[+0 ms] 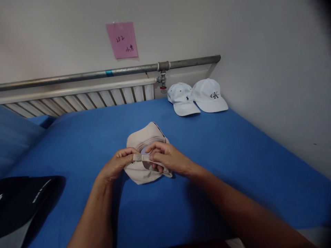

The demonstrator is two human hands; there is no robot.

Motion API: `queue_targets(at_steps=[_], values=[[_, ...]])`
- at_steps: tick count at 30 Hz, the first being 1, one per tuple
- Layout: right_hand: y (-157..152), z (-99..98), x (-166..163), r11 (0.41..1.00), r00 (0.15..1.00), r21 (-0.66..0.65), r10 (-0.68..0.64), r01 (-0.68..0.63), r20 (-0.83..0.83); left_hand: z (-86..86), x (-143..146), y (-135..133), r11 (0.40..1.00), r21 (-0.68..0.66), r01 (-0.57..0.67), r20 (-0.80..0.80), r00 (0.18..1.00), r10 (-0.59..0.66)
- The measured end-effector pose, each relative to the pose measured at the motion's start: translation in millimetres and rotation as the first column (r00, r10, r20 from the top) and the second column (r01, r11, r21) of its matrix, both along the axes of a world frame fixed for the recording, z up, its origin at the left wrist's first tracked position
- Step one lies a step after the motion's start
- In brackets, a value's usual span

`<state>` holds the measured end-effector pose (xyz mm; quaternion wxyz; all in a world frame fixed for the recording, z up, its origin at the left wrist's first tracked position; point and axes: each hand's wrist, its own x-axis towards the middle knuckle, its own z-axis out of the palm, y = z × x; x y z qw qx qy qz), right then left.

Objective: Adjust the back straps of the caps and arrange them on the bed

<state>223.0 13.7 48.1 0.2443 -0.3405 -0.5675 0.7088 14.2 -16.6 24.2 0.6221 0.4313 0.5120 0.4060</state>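
A beige cap lies on the blue sheet in the middle, its back opening turned toward me. My left hand pinches the left end of the cap's rear strap. My right hand grips the strap's right end, fingers curled over the cap's back edge. Both hands are closed on the strap and rest on the cap.
Two white caps sit at the far edge by the wall corner. A black cap lies at the near left. A metal pipe with a valve and a slatted panel run along the wall under a pink note.
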Motion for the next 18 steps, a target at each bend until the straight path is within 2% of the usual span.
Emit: queue_targets(at_steps=[10,15,18], values=[[-4,-10.5,-7,0.995,0.998,0.097,-0.003,0.009,-0.057,2.4,8,-1,0.996,-0.012,0.094,-0.036,0.995,-0.094],[-5,-0.1,1,0.967,1.000,0.253,-0.005,0.008,-0.015,1.8,6,-2,0.997,0.007,0.073,-0.004,0.997,-0.073],[-3,5.9,8,0.948,0.999,0.315,0.027,-0.038,0.041,3.6,6,-2,0.999,0.012,0.053,0.002,0.999,-0.053]])
